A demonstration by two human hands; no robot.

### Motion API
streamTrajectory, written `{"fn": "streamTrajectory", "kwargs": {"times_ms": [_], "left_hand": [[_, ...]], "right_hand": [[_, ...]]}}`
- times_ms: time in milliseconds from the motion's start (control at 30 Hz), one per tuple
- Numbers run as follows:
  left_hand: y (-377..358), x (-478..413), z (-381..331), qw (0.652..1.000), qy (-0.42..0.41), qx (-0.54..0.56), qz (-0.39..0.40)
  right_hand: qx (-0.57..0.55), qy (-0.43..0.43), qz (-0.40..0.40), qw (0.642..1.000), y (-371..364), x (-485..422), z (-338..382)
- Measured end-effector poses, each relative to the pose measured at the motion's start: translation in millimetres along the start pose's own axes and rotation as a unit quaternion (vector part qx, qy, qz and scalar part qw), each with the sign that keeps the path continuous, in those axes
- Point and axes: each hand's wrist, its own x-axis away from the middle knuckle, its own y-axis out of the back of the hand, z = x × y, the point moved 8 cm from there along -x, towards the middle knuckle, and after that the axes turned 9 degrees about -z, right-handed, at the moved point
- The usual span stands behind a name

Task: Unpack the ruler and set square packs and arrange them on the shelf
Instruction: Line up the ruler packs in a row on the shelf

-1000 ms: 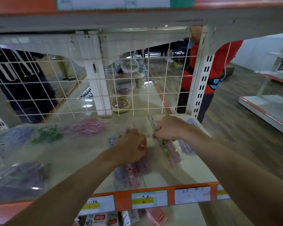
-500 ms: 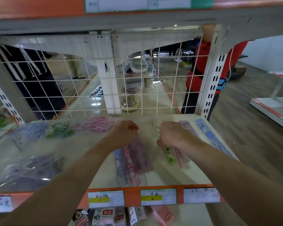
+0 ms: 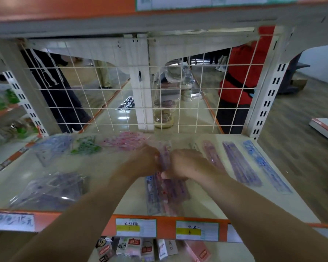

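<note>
Left hand point(image 3: 144, 163) and right hand point(image 3: 186, 165) grip a clear ruler pack point(image 3: 164, 155) between them, over the stacked packs point(image 3: 167, 195) at mid-shelf point(image 3: 102, 159); three separate rulers point(image 3: 239, 163) lie to their right.

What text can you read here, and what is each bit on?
"6": yellow band of the right price tag.
"5", probably: yellow band of the middle price tag.
"15元", probably: handwritten tag, far left; its other marks are unclear.
Too blurred to read: the small print on these tags, the top-shelf label, the ruler packs, the packs below.
</note>
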Motion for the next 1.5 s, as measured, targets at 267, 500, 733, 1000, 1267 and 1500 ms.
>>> {"fn": "streamTrajectory", "kwargs": {"times_ms": [267, 500, 733, 1000, 1267, 1500], "left_hand": [[-0.4, 0.0, -2.4, 0.999, -0.001, -0.033, 0.005], [-1.6, -4.9, -6.9, 0.999, 0.009, -0.048, 0.019], [4.5, -5.7, -21.8, 0.996, 0.041, 0.081, -0.024], [-18.0, 19.9, -49.7, 0.823, 0.128, 0.548, -0.076], [-18.0, 24.4, -29.2, 0.726, 0.145, 0.649, -0.178], [-18.3, 25.3, -36.3, 0.713, 0.156, 0.671, -0.135]], "right_hand": [[-0.093, -0.044, 0.030, 0.994, -2.1, 1.7, -16.2], [-0.114, -0.053, 0.000, 0.992, -5.7, 2.7, -18.8], [-0.342, -0.095, -0.184, 0.917, -12.3, 18.9, -44.9], [-0.526, -0.052, -0.334, 0.780, 1.9, 37.0, -59.9], [-0.495, -0.039, -0.346, 0.796, -1.4, 36.4, -54.4], [-0.526, -0.031, -0.338, 0.780, -0.4, 38.8, -53.2]]}}
